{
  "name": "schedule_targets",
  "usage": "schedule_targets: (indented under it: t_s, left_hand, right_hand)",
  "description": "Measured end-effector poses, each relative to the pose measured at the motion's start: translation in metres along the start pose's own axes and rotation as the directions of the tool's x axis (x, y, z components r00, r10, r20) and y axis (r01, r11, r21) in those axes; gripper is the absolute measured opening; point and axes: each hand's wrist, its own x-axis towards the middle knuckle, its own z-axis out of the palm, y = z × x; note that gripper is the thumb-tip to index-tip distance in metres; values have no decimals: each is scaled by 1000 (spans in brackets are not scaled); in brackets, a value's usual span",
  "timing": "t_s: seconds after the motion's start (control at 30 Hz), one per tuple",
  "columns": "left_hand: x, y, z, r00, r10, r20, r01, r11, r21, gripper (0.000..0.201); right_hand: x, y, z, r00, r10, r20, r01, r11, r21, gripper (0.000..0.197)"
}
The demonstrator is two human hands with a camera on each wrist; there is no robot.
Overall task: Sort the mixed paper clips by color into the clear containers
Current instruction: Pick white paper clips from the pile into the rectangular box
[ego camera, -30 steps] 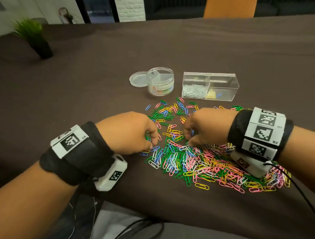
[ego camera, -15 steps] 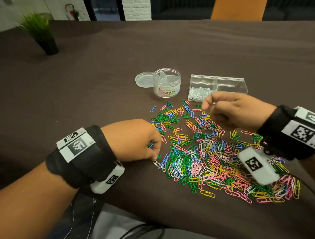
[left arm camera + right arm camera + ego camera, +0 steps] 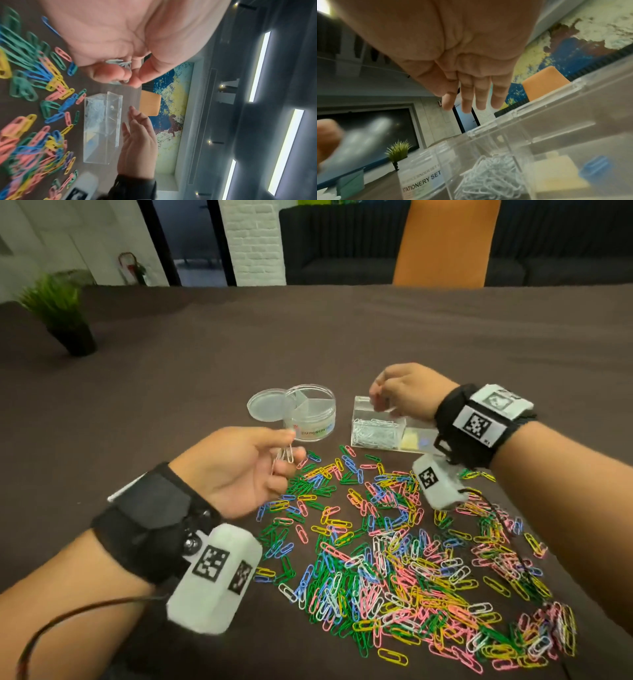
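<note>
A wide pile of mixed paper clips [image 3: 394,559] in green, pink, yellow, blue and white covers the near right of the table. My left hand [image 3: 291,446] is raised at the pile's left edge, palm turned up, pinching a few white paper clips [image 3: 286,455] between thumb and fingers [image 3: 126,75]. My right hand [image 3: 378,398] hovers over the clear rectangular box [image 3: 376,412], its fingers [image 3: 474,100] straight and holding nothing. The box's left compartment holds white clips [image 3: 491,175]; its right compartment shows something yellow and something blue. A round clear container [image 3: 310,419] stands left of the box.
The round container's lid [image 3: 265,405] lies beside it on the left. A potted plant [image 3: 60,313] stands at the far left of the brown table [image 3: 308,337]. An orange chair back [image 3: 445,241] rises behind the far edge. A cable [image 3: 68,618] trails from my left wrist.
My right hand left the pile, moved up to the rectangular box and its fingers straightened. My left hand lifted off the pile and turned palm up with white clips pinched.
</note>
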Motion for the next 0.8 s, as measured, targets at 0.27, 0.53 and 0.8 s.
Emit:
schedule_targets:
  t_s: [0.27, 0.53, 0.8]
  left_hand:
    - [94, 42, 65, 947, 302, -108, -253, 910, 328, 14]
    - [131, 48, 105, 955, 208, 212, -252, 187, 950, 21]
    - [88, 53, 75, 878, 384, 285, -341, 83, 937, 29]
  right_hand:
    - [-45, 18, -22, 994, -70, -88, 56, 987, -153, 25]
    - [-129, 75, -48, 990, 51, 135, 6, 920, -392, 26]
    - [-163, 46, -35, 941, -151, 301, 316, 709, -631, 23]
